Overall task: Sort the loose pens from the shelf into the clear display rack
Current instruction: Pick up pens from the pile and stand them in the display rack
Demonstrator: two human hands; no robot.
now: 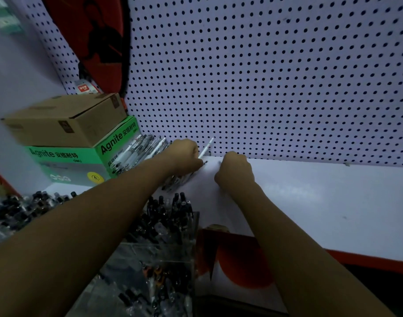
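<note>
Hands reach to the shelf's [310,202] back: left hand [184,156] pinching a white pen [206,147] beside the loose pens [141,149], right hand [234,170] curled, its grasp hidden. Best to gather several, tips aligned, then lower them into the clear display rack [168,243] nearer the body.

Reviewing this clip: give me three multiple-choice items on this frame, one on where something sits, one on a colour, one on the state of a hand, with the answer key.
1. Where does the brown cardboard box sit?
A. On top of the green box
B. Inside the clear display rack
C. On the right end of the white shelf

2. What colour is the pegboard behind the shelf?
A. Red
B. White with dark holes
C. Green

3. What is the left hand doing?
A. Lying flat and open on the shelf
B. Gripping a white pen
C. Lifting the cardboard box

Key: 1 A, the brown box rests directly on the green one at the left. 2 B, the back panel is white, dotted with dark holes. 3 B, the fingers are curled round the pen, whose end sticks up past the knuckles.
</note>
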